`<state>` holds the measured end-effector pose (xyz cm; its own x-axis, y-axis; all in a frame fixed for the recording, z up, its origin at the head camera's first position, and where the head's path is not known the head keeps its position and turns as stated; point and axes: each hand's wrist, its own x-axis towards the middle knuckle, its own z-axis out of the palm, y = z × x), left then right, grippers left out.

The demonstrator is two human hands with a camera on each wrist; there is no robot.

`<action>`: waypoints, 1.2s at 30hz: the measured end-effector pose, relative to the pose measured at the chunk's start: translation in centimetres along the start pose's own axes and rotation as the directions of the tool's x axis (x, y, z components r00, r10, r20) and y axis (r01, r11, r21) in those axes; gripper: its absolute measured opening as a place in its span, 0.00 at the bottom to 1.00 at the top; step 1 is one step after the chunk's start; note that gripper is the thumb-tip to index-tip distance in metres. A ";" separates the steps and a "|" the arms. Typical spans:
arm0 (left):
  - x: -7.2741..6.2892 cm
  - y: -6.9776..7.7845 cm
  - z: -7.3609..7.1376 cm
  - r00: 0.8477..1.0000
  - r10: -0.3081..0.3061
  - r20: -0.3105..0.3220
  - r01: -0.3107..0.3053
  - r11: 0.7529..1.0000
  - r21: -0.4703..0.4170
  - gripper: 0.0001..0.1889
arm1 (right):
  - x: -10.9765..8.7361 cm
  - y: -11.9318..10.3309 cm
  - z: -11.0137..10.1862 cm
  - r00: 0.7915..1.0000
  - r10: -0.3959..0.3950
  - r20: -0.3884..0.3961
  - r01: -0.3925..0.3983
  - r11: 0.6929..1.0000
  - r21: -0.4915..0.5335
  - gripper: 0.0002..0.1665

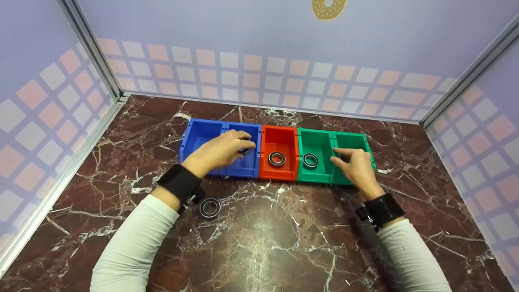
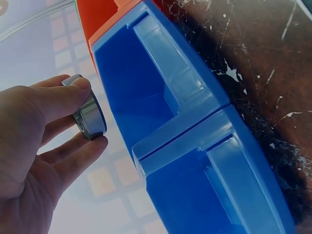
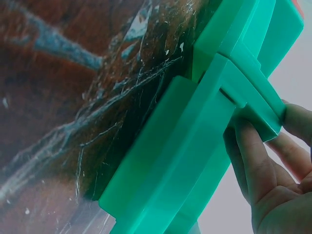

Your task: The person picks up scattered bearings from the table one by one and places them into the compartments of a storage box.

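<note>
My left hand [image 1: 222, 151] pinches a ball bearing [image 2: 91, 114] between thumb and fingers, over the right-hand blue bin [image 1: 246, 165]. In the left wrist view the bearing is tilted on edge, apart from the blue bins' rims. At the other end of the row, my right hand [image 1: 357, 167] grips the wall between the two green bins [image 3: 170, 161], thumb and fingers on either side of it. One bearing [image 1: 277, 159] lies in the red bin [image 1: 279, 175], another bearing [image 1: 310, 161] in the left green bin [image 1: 314, 140].
A loose bearing [image 1: 210, 208] lies on the dark marbled tabletop [image 1: 275, 243], in front of the blue bins and near my left wrist. The left-hand blue bin [image 1: 204, 132] ends the row. Patterned panels [image 1: 279, 52] enclose the table at the back and sides.
</note>
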<state>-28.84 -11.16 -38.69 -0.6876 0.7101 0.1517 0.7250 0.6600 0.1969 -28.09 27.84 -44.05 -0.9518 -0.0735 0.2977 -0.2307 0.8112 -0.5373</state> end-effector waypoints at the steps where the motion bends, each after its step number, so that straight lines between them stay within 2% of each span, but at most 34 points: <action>1: 0.2 -0.1 0.0 1.000 -0.002 0.004 0.002 1.000 0.000 0.21 | 0.0 0.0 0.0 1.000 -0.002 -0.002 0.002 1.000 0.000 0.21; 13: 1.7 -1.3 -0.1 0.999 -0.022 0.029 0.022 1.000 -0.005 0.21 | -0.2 0.2 0.1 1.000 -0.015 -0.015 0.015 0.999 -0.028 0.21; 25: 2.2 -2.7 0.6 0.994 -0.098 0.042 0.100 0.994 -0.046 0.23 | -0.2 0.1 0.0 1.000 -0.017 -0.021 0.017 0.999 -0.040 0.21; 36: 2.6 -2.9 1.2 0.990 -0.125 0.065 0.127 0.991 -0.030 0.23 | -0.2 0.1 0.1 1.000 -0.016 -0.011 0.015 1.000 -0.024 0.21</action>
<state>-32.68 -10.97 -40.01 -0.7686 0.6367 0.0628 0.6304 0.7370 0.2437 -27.94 27.87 -44.25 -0.9457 -0.0795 0.3151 -0.2405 0.8235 -0.5138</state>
